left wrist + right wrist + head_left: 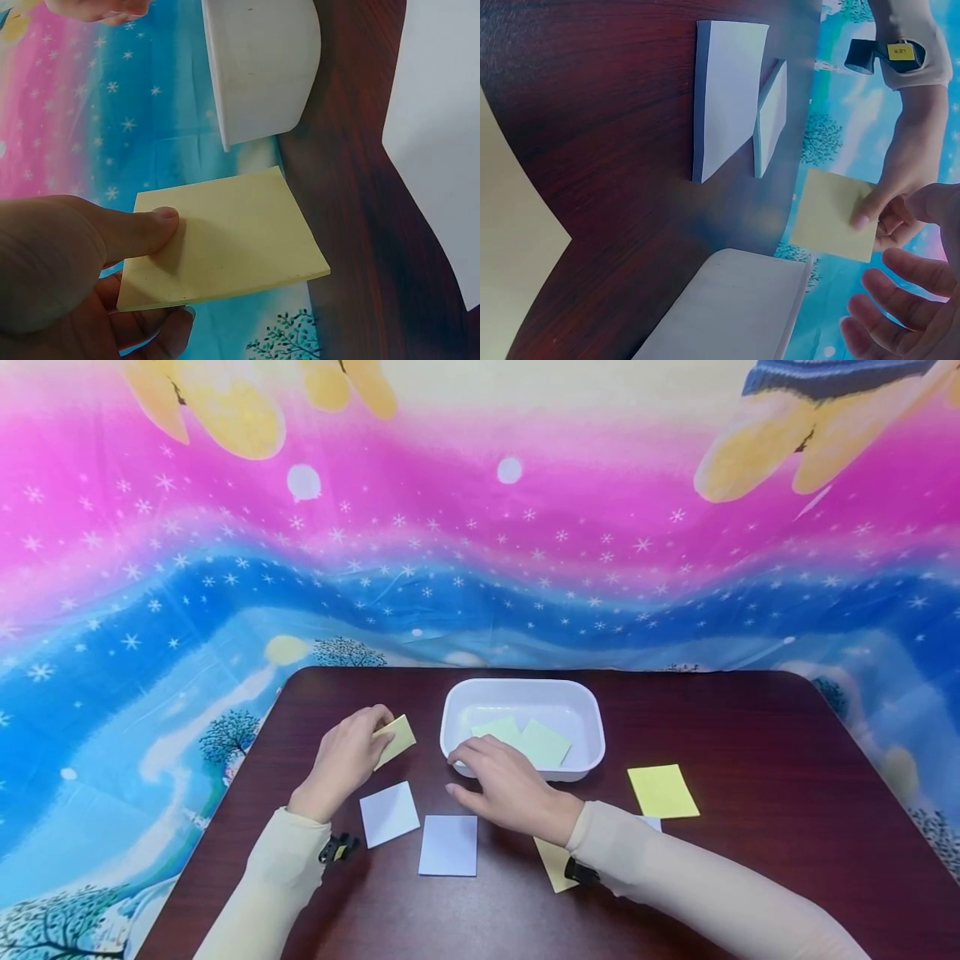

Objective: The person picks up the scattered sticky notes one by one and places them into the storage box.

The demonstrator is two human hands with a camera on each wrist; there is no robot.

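Observation:
My left hand pinches a pale yellow sticky note pad, thumb on its upper face and fingers beneath. It holds the pad raised, left of the white plastic tub. Over the tub's front left rim, my right hand has loosely spread fingers with nothing between them. Inside the tub lie two pale green sticky note pads. Two pale lavender pads, a left one and a right one, lie on the table in front of the hands.
Toward the right of the dark wooden table is a bright yellow pad. Partly under my right forearm are a tan-yellow pad and another pale pad. A patterned cloth hangs behind the table.

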